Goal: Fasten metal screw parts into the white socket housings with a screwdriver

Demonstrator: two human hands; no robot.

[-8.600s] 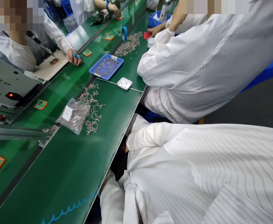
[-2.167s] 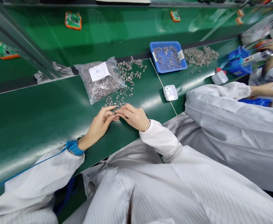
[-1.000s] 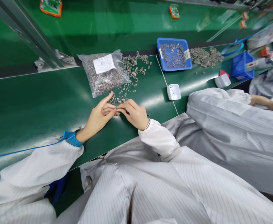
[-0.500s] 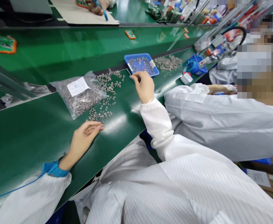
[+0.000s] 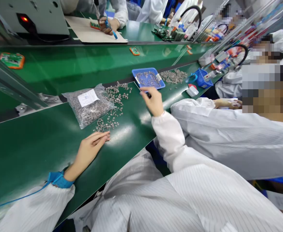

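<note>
My right hand (image 5: 154, 100) is closed around a slim tool with a thin bright tip and a dark part, which looks like tweezers (image 5: 137, 86). The tip lies just left of a blue tray (image 5: 164, 86) that holds small metal parts. My left hand (image 5: 91, 147) rests on the green bench with its fingertips pinched together; whatever they hold is too small to make out. Loose small metal parts (image 5: 107, 124), like screws, lie right by those fingertips. Beside them is a clear plastic bag (image 5: 89, 109) full of similar parts, with a white label.
Another metal pile (image 5: 174, 76) sits right of the tray. Farther right are a white and red object (image 5: 192, 91) and a blue bin (image 5: 203, 79). Circuit boards (image 5: 12, 60) lie on the green strip behind. A co-worker's sleeve (image 5: 204, 108) is close on my right; another person's hand (image 5: 109, 25) works opposite.
The view has tilted up, so everything sits lower in the picture. Both hands keep nearly the same places and stay closed.
</note>
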